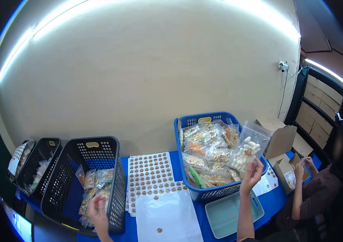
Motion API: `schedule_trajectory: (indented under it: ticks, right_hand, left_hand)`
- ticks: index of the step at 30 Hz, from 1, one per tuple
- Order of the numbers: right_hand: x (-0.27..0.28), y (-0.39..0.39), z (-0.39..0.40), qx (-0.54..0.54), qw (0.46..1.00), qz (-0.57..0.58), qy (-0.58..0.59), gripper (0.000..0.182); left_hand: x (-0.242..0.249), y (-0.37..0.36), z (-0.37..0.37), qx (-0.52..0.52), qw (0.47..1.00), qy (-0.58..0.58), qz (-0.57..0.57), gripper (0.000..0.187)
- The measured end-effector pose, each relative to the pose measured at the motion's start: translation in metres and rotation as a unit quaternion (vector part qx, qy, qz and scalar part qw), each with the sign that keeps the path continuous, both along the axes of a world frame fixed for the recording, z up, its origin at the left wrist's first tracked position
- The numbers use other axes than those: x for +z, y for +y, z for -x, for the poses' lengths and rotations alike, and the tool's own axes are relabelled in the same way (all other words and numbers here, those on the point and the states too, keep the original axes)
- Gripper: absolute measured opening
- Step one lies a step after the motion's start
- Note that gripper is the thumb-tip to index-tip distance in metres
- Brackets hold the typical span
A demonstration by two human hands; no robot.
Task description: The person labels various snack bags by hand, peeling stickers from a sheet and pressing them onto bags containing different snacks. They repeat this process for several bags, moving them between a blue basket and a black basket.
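Note:
My right hand (252, 177) grips the lower edge of a clear zip bag (248, 151) of white oblong snacks, with a round brown sticker on its front. The bag is raised, tilted, over the right side of a blue basket (215, 196) full of similar snack bags (208, 147). My left hand (99, 213) is in front of a black basket (117, 189), its fingers loosely curled and slightly apart, with nothing visible in them. Behind that hand, several filled snack bags (93, 183) lie inside the black basket.
Sticker sheets (149, 171) and a white backing sheet (167, 213) with one sticker lie on the blue table (129, 230). A pale green tray (223, 220) sits before the blue basket. More black baskets (38, 161) stand left. At right, another person (312, 189) works beside cardboard boxes (282, 147).

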State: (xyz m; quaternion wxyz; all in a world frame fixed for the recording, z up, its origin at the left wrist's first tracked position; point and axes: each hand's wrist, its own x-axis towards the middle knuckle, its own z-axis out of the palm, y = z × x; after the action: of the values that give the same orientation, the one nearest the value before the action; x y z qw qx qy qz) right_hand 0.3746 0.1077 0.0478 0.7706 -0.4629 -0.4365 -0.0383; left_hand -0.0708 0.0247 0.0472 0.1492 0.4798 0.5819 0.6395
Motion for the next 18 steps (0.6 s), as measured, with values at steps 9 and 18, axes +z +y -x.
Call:
schedule_trajectory:
  ticks: [9,18]
  right_hand:
    - [-0.034,0.042,0.002,0.028,0.899,0.26,-0.351,0.056]
    - [-0.041,0.055,0.042,0.19,0.881,0.319,-0.294,0.021]
  left_hand:
    - [-0.021,-0.006,0.029,0.013,0.968,0.185,0.17,0.023]
    - [-0.019,-0.007,0.026,0.029,0.966,0.177,0.185,0.025]
